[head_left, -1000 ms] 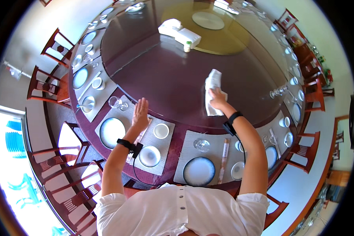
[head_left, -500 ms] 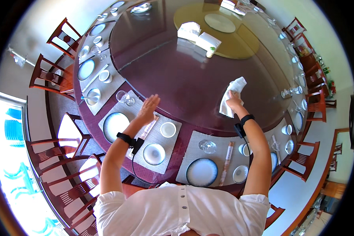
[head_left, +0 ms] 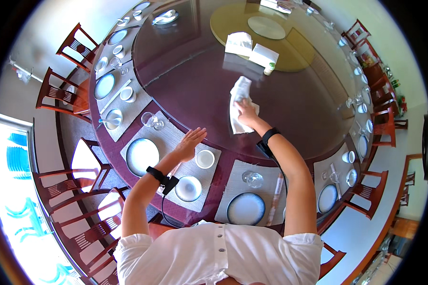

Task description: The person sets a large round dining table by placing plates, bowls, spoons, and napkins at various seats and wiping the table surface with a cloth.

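Note:
My right hand (head_left: 247,114) presses a white cloth (head_left: 240,90) onto the dark glossy turntable (head_left: 190,90) of a large round table. Its fingers are bent over the cloth, which lies bunched at the far end and flatter near the wrist. My left hand (head_left: 188,145) hovers with fingers stretched out, holding nothing. Below it lies a grey placemat (head_left: 209,183) with a blue-rimmed plate (head_left: 142,157), a white cup (head_left: 204,159), a bowl (head_left: 188,188) and stemmed glasses (head_left: 151,120). Both wrists wear black straps.
A second place setting has a blue-rimmed plate (head_left: 246,209), a glass (head_left: 253,179) and wrapped chopsticks (head_left: 275,199). White tissue packs (head_left: 238,43) and a small green-capped bottle (head_left: 269,69) stand on the turntable. Wooden chairs (head_left: 64,92) surround the table.
My right hand has slid the cloth leftward across the turntable. The tissue packs and bottle have shifted right as the turntable turned. My left hand has moved slightly right and lower.

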